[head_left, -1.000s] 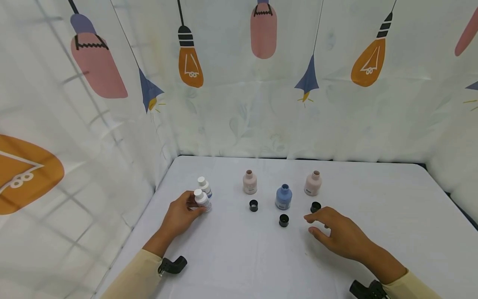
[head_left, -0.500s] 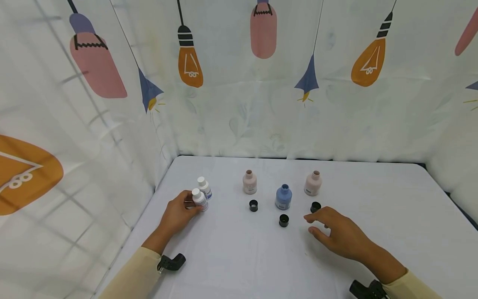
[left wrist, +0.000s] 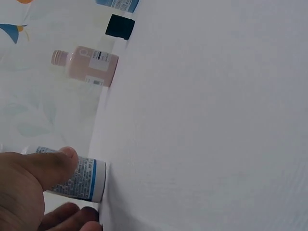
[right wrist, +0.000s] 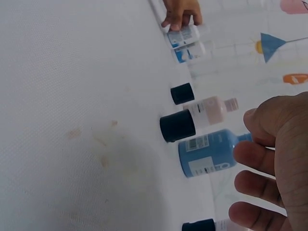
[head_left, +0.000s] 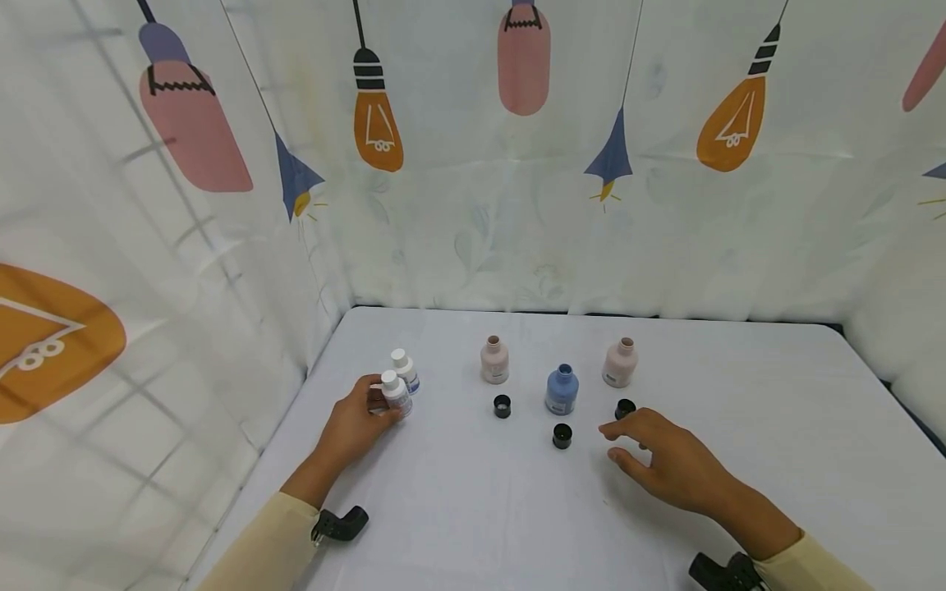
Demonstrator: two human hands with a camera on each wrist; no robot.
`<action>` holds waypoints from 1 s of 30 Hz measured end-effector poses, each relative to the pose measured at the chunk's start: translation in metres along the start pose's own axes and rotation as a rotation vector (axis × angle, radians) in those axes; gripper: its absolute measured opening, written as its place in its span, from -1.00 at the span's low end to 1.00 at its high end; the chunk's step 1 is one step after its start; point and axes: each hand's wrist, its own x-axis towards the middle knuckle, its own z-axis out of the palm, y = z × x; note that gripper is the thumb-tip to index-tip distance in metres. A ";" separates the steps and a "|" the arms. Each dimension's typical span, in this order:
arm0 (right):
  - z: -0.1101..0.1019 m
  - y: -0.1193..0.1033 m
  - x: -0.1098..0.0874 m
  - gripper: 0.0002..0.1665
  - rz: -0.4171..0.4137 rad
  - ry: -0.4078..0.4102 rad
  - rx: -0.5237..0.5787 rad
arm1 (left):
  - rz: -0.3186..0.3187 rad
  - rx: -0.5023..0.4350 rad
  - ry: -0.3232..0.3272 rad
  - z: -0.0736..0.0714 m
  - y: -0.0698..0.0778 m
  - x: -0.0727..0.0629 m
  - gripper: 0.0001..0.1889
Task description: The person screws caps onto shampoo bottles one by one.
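Note:
My left hand [head_left: 355,423] grips a small white bottle [head_left: 397,394] with a white cap and a printed, blue-edged label, thumb across its side. Its base is right at the tablecloth in the left wrist view [left wrist: 99,182]. Just behind it stands a second white-capped bottle [head_left: 405,371]. My right hand [head_left: 676,464] hovers at the right with thumb and fingers apart, holding nothing. Partly behind its fingers is a black cap [head_left: 624,408]. Left of that hand stand an uncapped blue bottle [head_left: 562,390] and another black cap [head_left: 562,436].
Two uncapped pale pink bottles stand farther back, a left one [head_left: 494,360] and a right one [head_left: 619,363]. A third black cap [head_left: 502,406] lies before the left one. White cloth covers the table [head_left: 473,509]; printed curtains [head_left: 458,205] hang behind and at the sides.
The left hand has shifted the white bottle slightly left, nearer the second one. The right hand has hardly moved.

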 end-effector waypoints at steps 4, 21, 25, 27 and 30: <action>0.000 -0.001 0.002 -0.59 -0.020 0.016 -0.003 | -0.024 0.036 0.050 0.000 0.008 -0.009 -0.25; 0.001 -0.011 0.018 -0.56 0.001 0.012 -0.024 | 0.216 -0.040 -0.100 0.018 0.062 -0.024 -0.46; 0.005 -0.016 0.024 -0.55 0.011 -0.007 -0.006 | 0.189 -0.076 -0.117 0.031 0.070 -0.013 -0.37; 0.008 -0.019 0.028 -0.55 0.007 -0.011 -0.004 | 0.174 -0.088 -0.112 0.037 0.073 -0.007 -0.36; 0.011 -0.024 0.035 -0.53 -0.009 -0.018 0.012 | 0.162 -0.098 -0.106 0.047 0.075 0.004 -0.34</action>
